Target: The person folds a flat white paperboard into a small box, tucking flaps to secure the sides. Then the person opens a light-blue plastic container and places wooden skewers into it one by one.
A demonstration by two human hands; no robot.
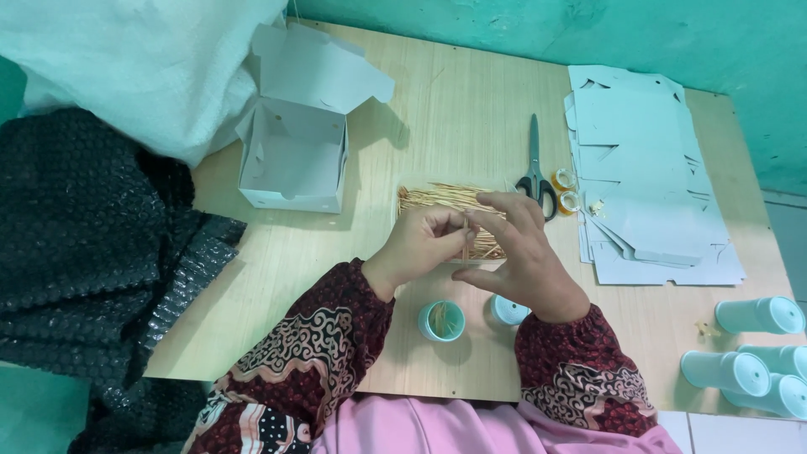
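While your left hand (424, 244) and right hand (517, 252) pinch upright sticks (465, 238) together, the open cup (442, 320) stands just below, nearer your left.

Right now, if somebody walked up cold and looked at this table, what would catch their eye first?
Most likely the two hands at the middle of the table: the left hand and right hand meet over a pile of thin wooden sticks, pinching a few between them. Just below stands an open teal cup with sticks inside. Further off, an open white box sits at the upper left and black-handled scissors lie beside a stack of flat white cardboard on the right.
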